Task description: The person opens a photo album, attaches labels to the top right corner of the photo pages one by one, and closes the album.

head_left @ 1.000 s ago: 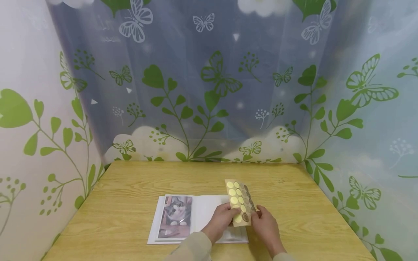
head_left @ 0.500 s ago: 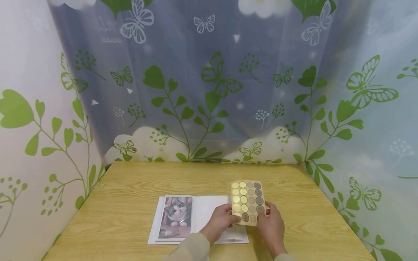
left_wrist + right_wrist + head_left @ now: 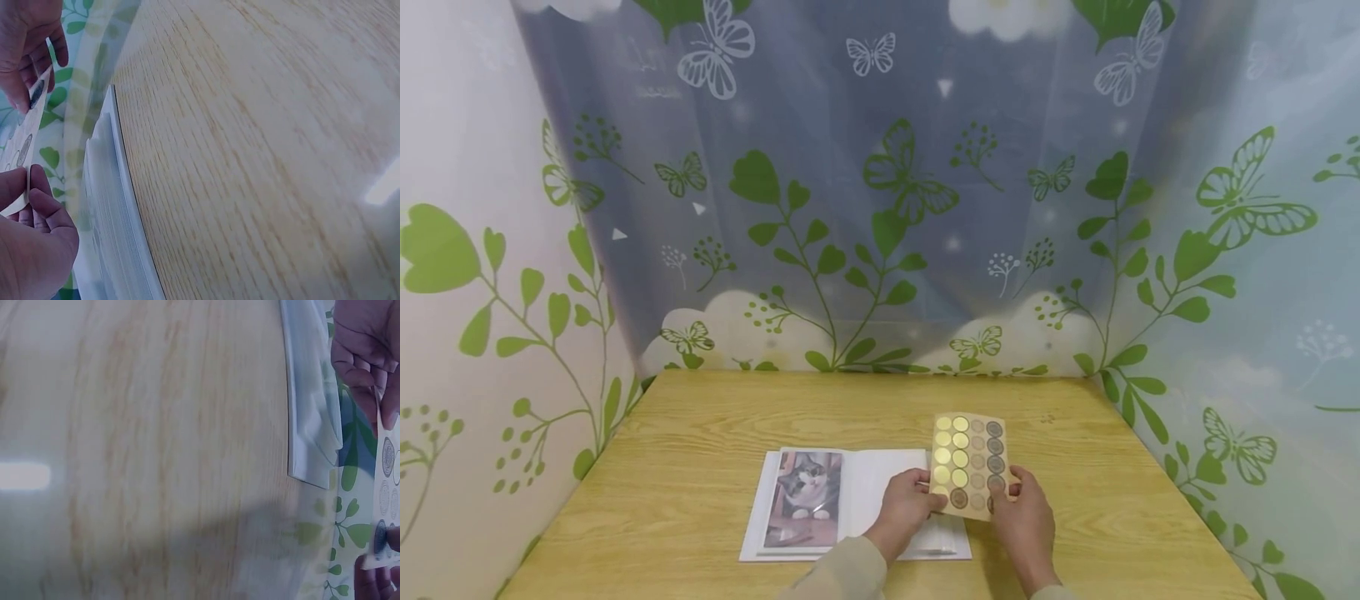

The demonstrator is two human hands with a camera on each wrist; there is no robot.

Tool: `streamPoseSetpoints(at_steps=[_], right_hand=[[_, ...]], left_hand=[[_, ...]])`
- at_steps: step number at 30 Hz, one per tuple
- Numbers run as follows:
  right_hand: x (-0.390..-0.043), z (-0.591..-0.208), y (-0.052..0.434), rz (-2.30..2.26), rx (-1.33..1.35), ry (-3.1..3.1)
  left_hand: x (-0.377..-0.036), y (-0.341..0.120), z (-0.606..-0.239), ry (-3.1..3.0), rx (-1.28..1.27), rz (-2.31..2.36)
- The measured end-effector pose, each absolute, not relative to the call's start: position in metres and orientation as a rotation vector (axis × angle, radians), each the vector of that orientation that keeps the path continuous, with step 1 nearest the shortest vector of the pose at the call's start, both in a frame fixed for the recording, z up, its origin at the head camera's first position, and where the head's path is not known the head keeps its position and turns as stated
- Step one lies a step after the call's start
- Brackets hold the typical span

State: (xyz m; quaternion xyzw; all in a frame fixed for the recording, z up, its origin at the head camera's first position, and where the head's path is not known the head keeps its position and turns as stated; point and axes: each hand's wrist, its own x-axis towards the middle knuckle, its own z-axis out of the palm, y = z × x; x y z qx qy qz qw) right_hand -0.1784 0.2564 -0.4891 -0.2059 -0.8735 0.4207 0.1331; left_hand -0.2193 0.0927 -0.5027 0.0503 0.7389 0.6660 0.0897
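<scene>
A sheet of round stickers (image 3: 977, 461), gold on its left and dark or plain on its right, is held up over the right page of an open photo album (image 3: 880, 479). My left hand (image 3: 901, 512) pinches the sheet's lower left corner, thumb on the front. At the lower right edge my right hand (image 3: 1025, 521) pinches it between thumb and fingers. In the left wrist view the sheet (image 3: 28, 134) shows nearly edge-on between both hands. The right wrist view catches part of its printed face (image 3: 384, 481), beyond the album (image 3: 306, 425).
On the album's left page is a cat photo (image 3: 805, 500) in a clear sleeve. The album lies on a wood-grain table (image 3: 685, 433). Patterned cloth (image 3: 820, 250) with butterflies and leaves hangs behind the table and on both sides.
The sticker sheet has swung from a slanted angle to face the head camera and shifted slightly right. My right hand moved a little right with it; both hands keep their grip.
</scene>
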Motion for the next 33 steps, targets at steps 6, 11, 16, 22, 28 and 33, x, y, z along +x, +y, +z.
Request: streamPoseSetpoints(at_steps=[6,11,16,22,28,33], right_hand=[[-0.173,-0.492,0.252,1.0,-0.404,-2.613],[-0.171,-0.495,0.241,0.921,-0.174,-2.636],[-0.17,-0.497,0.232,0.799,-0.048,-2.626],[-0.17,-0.497,0.23,0.754,-0.032,-2.625],[-0.172,-0.497,0.23,0.776,-0.066,-2.688],[-0.171,-0.499,0.23,0.769,-0.073,-2.669]], left_hand=[[-0.22,0.093,-0.503,2.205,0.171,2.006],[-0.219,0.093,-0.504,2.201,0.197,2.025],[-0.219,0.094,-0.503,2.201,0.196,2.001],[-0.22,0.093,-0.503,2.125,0.204,2.048],[-0.219,0.093,-0.502,2.061,0.2,2.044],[-0.219,0.093,-0.503,2.064,0.199,2.027]])
